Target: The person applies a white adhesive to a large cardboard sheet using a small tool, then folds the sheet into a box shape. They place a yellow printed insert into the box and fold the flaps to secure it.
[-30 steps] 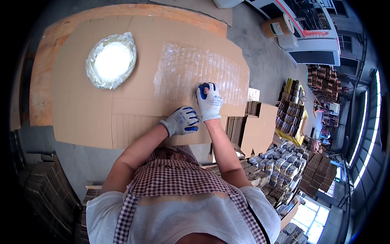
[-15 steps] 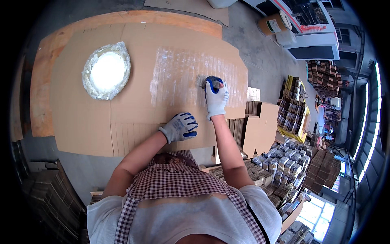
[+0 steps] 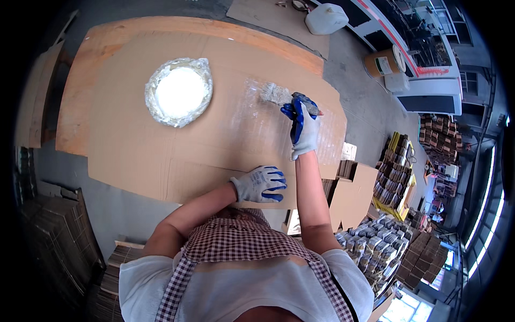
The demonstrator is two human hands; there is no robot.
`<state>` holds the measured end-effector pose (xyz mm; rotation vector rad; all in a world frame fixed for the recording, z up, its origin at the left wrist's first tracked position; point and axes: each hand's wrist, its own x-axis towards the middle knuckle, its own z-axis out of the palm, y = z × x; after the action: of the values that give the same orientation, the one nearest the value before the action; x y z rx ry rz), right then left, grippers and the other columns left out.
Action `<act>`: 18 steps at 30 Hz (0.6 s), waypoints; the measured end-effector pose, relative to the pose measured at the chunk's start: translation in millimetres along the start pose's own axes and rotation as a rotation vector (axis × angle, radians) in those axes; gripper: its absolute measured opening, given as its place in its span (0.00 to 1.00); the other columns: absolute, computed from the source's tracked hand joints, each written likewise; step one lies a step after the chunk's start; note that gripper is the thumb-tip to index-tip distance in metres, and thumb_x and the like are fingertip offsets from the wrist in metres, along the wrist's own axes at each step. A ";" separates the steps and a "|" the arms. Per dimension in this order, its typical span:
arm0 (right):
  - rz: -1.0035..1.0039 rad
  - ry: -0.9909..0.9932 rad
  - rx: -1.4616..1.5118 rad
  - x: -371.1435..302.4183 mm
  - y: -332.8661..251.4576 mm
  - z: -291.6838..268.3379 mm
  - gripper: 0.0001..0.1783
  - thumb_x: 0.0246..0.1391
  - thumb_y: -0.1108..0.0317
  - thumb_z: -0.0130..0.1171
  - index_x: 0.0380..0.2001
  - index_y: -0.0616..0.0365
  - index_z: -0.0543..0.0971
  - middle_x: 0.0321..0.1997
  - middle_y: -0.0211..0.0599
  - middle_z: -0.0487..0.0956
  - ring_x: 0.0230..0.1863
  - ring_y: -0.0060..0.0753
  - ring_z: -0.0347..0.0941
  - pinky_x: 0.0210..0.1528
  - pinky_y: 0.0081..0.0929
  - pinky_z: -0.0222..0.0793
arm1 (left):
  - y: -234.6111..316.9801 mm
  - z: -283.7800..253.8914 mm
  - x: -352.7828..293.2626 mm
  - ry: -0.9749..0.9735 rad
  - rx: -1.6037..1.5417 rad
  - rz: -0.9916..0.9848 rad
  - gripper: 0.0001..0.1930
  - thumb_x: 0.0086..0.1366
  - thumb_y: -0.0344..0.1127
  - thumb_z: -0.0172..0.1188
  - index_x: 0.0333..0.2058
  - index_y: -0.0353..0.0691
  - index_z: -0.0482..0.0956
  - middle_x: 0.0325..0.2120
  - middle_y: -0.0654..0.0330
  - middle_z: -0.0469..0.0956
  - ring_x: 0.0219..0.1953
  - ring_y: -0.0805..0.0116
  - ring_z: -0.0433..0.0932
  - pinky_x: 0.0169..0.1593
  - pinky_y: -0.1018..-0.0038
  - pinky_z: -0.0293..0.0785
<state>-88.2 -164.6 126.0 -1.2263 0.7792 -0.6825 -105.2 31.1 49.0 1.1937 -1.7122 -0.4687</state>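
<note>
My right hand [image 3: 306,126], in a white glove with blue palm and fingers, is closed round the handle of a brush. The whitish bristles of the brush [image 3: 277,94] point left over a large cardboard sheet [image 3: 129,145]. A wet, shiny patch of clear coating [image 3: 244,115] covers the sheet's right part below and beside the bristles. Nearer to me, my left hand [image 3: 260,184], gloved alike, lies flat on the sheet's near edge with fingers stretched to the right. On the sheet's left part stands a round bowl [image 3: 179,96] wrapped in crinkled clear film, its inside glaring white.
The sheet rests on a wooden board [image 3: 75,126]. Stacked cardboard [image 3: 351,196] stands right of the table, and bundled stacks [image 3: 370,247] lie nearer on that side. Beyond are a brown drum [image 3: 385,61], a white jug [image 3: 326,19] and a machine. More cardboard stacks [image 3: 56,231] stand at the left.
My right hand has lifted and turned the brush, whose bristles now show further to its left. The whole view has shifted, moving bowl and sheet rightward. My left hand stays flat on the sheet.
</note>
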 end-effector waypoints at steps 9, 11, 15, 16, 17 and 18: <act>0.372 -0.182 0.407 -9.2 50.0 110.3 0.17 0.64 0.61 0.53 0.52 0.56 0.74 0.49 0.35 0.78 0.47 0.32 0.76 0.52 0.32 0.72 | 8.7 -210.7 -109.9 1.488 -0.002 -0.716 0.25 0.70 0.43 0.51 0.60 0.36 0.66 0.59 0.55 0.67 0.63 0.61 0.63 0.65 0.66 0.58; 0.418 -0.211 0.379 -1.5 71.8 129.9 0.18 0.62 0.56 0.54 0.53 0.50 0.74 0.53 0.33 0.76 0.56 0.34 0.71 0.55 0.39 0.69 | -47.6 -234.8 -156.0 1.625 -0.345 -0.806 0.27 0.70 0.52 0.50 0.59 0.37 0.67 0.57 0.55 0.69 0.57 0.63 0.69 0.61 0.67 0.63; 0.517 -0.275 0.445 21.1 103.8 125.9 0.24 0.62 0.50 0.53 0.58 0.46 0.70 0.58 0.30 0.72 0.60 0.36 0.67 0.58 0.42 0.67 | -100.4 -259.9 -151.1 1.195 -0.989 -0.965 0.29 0.70 0.58 0.46 0.54 0.36 0.73 0.49 0.57 0.78 0.49 0.63 0.77 0.52 0.66 0.74; 0.468 -0.307 0.443 31.2 110.6 123.4 0.24 0.63 0.50 0.53 0.58 0.45 0.70 0.58 0.30 0.73 0.60 0.35 0.68 0.58 0.42 0.68 | -111.2 -258.1 -140.3 1.185 -1.043 -0.851 0.31 0.70 0.58 0.46 0.55 0.33 0.71 0.53 0.54 0.75 0.53 0.62 0.75 0.57 0.67 0.71; 0.436 -0.381 0.434 28.1 106.3 156.3 0.23 0.62 0.51 0.54 0.57 0.46 0.71 0.56 0.30 0.74 0.57 0.34 0.70 0.55 0.37 0.70 | -136.7 -280.9 -169.8 1.196 -0.895 -0.761 0.32 0.70 0.57 0.46 0.57 0.31 0.69 0.56 0.53 0.72 0.56 0.62 0.72 0.60 0.68 0.67; 0.406 -0.379 0.414 27.8 106.0 152.6 0.21 0.62 0.53 0.55 0.55 0.48 0.72 0.52 0.31 0.76 0.52 0.32 0.73 0.50 0.33 0.73 | -139.2 -278.4 -164.5 1.203 -0.860 -0.796 0.32 0.70 0.56 0.46 0.57 0.30 0.69 0.56 0.52 0.72 0.55 0.62 0.72 0.60 0.69 0.68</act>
<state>57.3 -81.0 41.6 -0.7539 0.5117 -0.2458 214.7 168.0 -4.6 1.0539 0.0716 -0.6496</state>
